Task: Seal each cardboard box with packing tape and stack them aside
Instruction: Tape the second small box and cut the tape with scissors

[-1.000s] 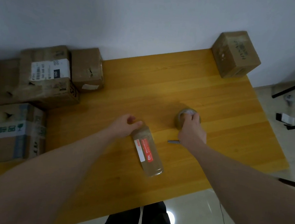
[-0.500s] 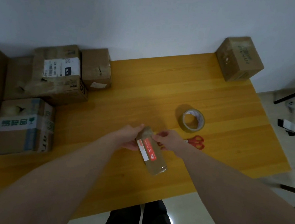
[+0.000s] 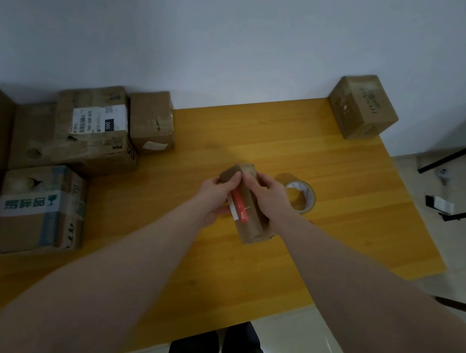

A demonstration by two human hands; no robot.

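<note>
A small long cardboard box [image 3: 250, 223] with a red and white label is tilted up above the middle of the yellow wooden table [image 3: 339, 168]. My left hand [image 3: 217, 196] grips its left side near the far end. My right hand [image 3: 268, 196] grips its right side, fingers curled over the top edge. A roll of packing tape [image 3: 304, 196] lies flat on the table just right of my right hand. The scissors are mostly hidden behind my right forearm.
Several cardboard boxes are piled at the table's left: one with a white shipping label [image 3: 94, 133], a smaller one [image 3: 152, 124] and one with green print [image 3: 40, 210]. Another box [image 3: 363, 106] stands at the far right corner. Black stand legs [image 3: 453, 153] cross the floor at the right.
My right hand left the tape roll and came onto the small box. Both hands have lifted the box's far end and tilted it up off the table.
</note>
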